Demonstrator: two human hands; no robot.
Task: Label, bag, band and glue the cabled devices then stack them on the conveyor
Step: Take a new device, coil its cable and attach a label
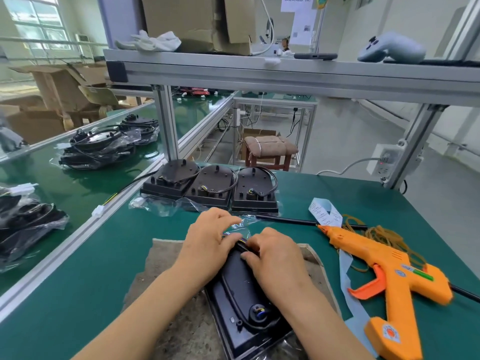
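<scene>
A black cabled device (242, 302) lies lengthwise on a grey-brown mat (176, 320) in front of me, partly inside a clear plastic bag (240, 224). My left hand (210, 242) and my right hand (272, 253) meet at the device's far end, fingers curled around its cable bundle and the bag's mouth. Three more black devices (213, 188) stand in a row further back on the green table. An orange glue gun (389, 276) lies to the right on rubber bands (384, 235), next to a label strip (324, 214).
Bagged devices are piled on the green conveyor (78, 183) at the left, one pile (104, 146) further off and another (23, 224) nearer. An aluminium frame post (166, 120) and shelf (285, 71) stand ahead. A power strip (387, 159) hangs on the right post.
</scene>
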